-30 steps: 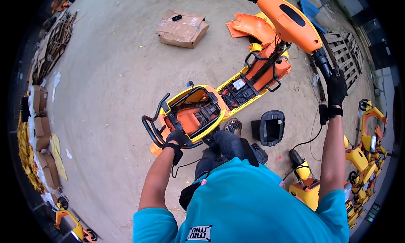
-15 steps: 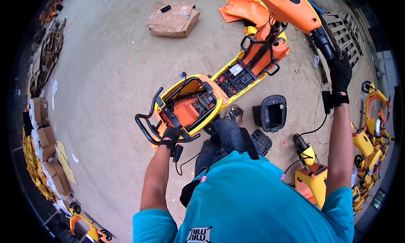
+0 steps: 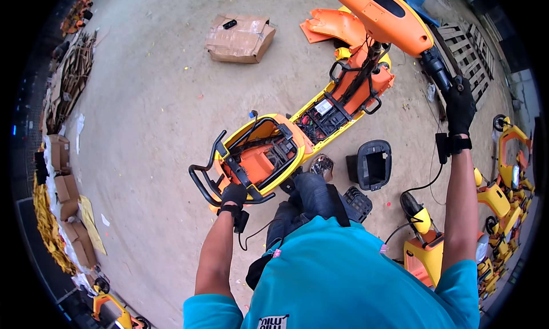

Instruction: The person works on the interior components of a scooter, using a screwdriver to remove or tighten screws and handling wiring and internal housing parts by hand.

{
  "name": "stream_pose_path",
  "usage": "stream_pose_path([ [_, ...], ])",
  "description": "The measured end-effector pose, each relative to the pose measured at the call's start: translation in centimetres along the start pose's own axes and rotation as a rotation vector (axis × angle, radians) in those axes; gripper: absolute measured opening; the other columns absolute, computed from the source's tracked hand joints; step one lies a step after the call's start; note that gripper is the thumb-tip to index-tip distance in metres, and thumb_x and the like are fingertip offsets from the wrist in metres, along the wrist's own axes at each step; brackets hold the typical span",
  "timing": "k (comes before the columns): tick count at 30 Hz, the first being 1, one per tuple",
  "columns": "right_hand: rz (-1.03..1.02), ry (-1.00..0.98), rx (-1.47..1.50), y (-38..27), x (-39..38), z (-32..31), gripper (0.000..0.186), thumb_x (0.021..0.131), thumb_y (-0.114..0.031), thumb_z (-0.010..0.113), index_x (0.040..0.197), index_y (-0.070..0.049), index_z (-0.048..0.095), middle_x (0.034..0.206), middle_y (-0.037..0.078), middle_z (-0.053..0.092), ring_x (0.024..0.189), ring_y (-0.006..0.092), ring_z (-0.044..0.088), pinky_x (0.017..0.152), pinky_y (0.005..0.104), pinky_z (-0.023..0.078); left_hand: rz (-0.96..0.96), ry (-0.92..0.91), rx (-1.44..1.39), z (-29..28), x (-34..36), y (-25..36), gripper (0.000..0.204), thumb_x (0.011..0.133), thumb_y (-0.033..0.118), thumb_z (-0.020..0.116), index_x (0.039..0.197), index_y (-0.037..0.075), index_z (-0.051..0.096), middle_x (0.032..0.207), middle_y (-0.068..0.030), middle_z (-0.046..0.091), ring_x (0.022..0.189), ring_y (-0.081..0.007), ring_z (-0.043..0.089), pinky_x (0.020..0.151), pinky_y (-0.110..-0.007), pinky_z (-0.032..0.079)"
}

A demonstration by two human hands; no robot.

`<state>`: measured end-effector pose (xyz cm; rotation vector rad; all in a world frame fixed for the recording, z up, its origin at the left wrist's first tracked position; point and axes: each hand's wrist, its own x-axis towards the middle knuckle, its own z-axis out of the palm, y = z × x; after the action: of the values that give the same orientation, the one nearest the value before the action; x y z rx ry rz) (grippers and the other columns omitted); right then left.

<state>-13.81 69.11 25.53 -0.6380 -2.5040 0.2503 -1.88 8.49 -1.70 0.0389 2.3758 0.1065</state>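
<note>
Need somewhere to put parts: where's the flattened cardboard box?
Head view, upper left: the cardboard box lies on the ground, left of the scooter's orange handlebar cover.

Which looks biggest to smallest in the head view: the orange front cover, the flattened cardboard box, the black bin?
1. Orange front cover, though it is nearer the camera.
2. Flattened cardboard box.
3. Black bin, clearly smallest.

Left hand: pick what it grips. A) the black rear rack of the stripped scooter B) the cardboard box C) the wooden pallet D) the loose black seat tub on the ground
A: the gloved left hand closes on the black rear rack of the stripped scooter, while the right hand holds the handlebar grip.
</note>
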Motion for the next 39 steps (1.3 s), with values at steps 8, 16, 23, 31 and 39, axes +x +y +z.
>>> stream_pose_path([
  [8, 0.017, -0.048, -0.031, 1.0, 0.2, 0.3, 0.033, 0.094, -0.037, 0.047, 0.111, -0.011, 0.059, 0.094, 0.016, 0.065, 0.090, 0.0337, 0.064, 0.074, 0.0415, 0.047, 0.151, 0.186, -0.101, -0.5, -3.6, 1.4, 0.029, 0.088, 0.019, 0.055, 0.114, 0.005, 0.053, 0.105, -0.0214, 0.061, 0.095, -0.0385, 0.065, 0.078, -0.047, 0.053],
  [16, 0.040, -0.045, -0.035, 1.4, 0.4, 0.5, 0.039, 0.094, -0.038, 0.048, 0.119, -0.012, 0.059, 0.100, 0.016, 0.067, 0.094, 0.0324, 0.065, 0.078, 0.0408, 0.048, -0.028, 0.038, -0.070, -2.1, -2.4, 2.4, 0.026, 0.089, 0.027, 0.056, 0.089, 0.003, 0.067, 0.082, -0.0226, 0.069, 0.084, -0.0367, 0.068, 0.076, -0.044, 0.053],
  [23, -0.002, 0.008, 0.007, 0.2, 0.0, 0.1, 0.025, 0.092, -0.027, 0.046, 0.103, -0.009, 0.059, 0.093, 0.017, 0.062, 0.089, 0.0367, 0.062, 0.073, 0.0442, 0.046, 0.198, 0.412, -0.184, -0.6, -3.3, 2.6, 0.019, 0.087, 0.012, 0.054, 0.103, 0.002, 0.060, 0.089, -0.0199, 0.063, 0.081, -0.0401, 0.065, 0.071, -0.046, 0.053],
  [31, 0.024, -0.004, -0.006, -0.3, 0.2, 0.0, 0.025, 0.090, -0.026, 0.048, 0.095, -0.004, 0.059, 0.086, 0.019, 0.062, 0.083, 0.0369, 0.060, 0.069, 0.0448, 0.044, -0.063, 0.194, -0.138, -0.6, -3.4, 2.1, 0.014, 0.087, 0.013, 0.055, 0.098, 0.005, 0.057, 0.092, -0.0210, 0.062, 0.081, -0.0384, 0.065, 0.070, -0.046, 0.053],
  [39, -0.019, 0.020, 0.010, 0.7, 0.4, 0.6, 0.027, 0.090, -0.028, 0.048, 0.101, -0.008, 0.062, 0.089, 0.018, 0.064, 0.084, 0.0378, 0.061, 0.071, 0.0443, 0.046, 0.270, 0.368, -0.176, -0.4, -3.7, 1.7, 0.018, 0.086, 0.010, 0.056, 0.104, 0.008, 0.059, 0.097, -0.0221, 0.061, 0.087, -0.0379, 0.065, 0.072, -0.047, 0.052],
])
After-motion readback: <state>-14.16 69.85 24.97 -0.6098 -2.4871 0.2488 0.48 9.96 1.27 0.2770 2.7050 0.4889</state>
